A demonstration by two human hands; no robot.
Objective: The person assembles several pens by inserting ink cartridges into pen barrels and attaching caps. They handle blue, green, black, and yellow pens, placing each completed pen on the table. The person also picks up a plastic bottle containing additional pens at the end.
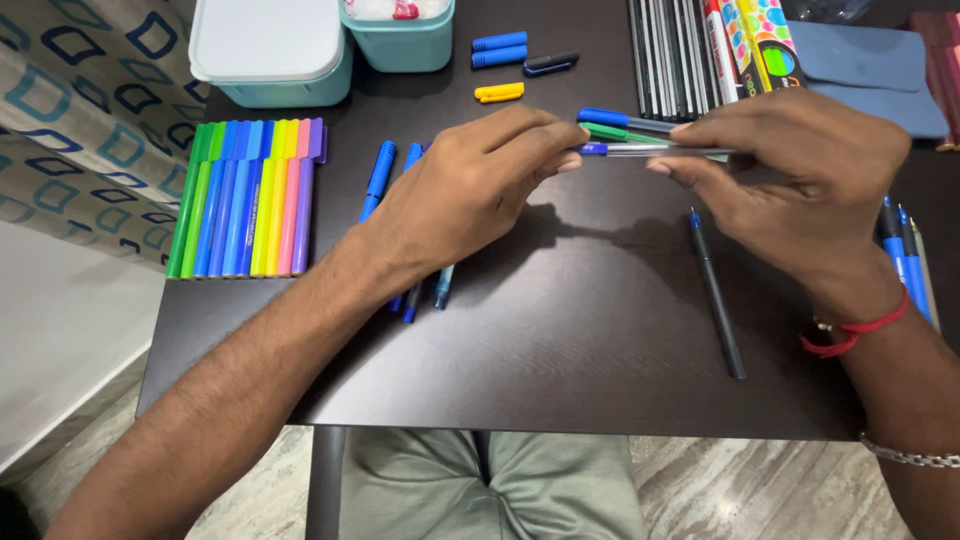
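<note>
Far to the left of both hands, a row of felt pens (245,200) lay side by side on the dark desk (560,360), sorted by colour from green through blue and yellow to purple, their caps level as if lined up for easy picking. Up beyond them stood two teal boxes (275,50), one lidded, one open. Under and just behind the left hand (460,195) a few blue pens (380,175) lay roughly parallel, partly hidden by the wrist. That hand's grip was pressed together, thumb and forefinger pinching the blue cap end of a thin pen (640,150) held level above the desk. Above the grip, loose caps (500,93) in yellow, blue and black lay scattered, apart from any pen. Two more pens, blue (615,119) and green (615,132), sat just past the held one, close to the fingertips. The right hand (800,185) pinched the other end of the same pen, so it was braced from both sides, a hold that would suit pulling or seating a cap. Below that grip a black pen (718,295) lay alone, uncapped, tip away from the person. Right of the wrist, more blue pens (900,255) lay bunched at the desk's edge.
</note>
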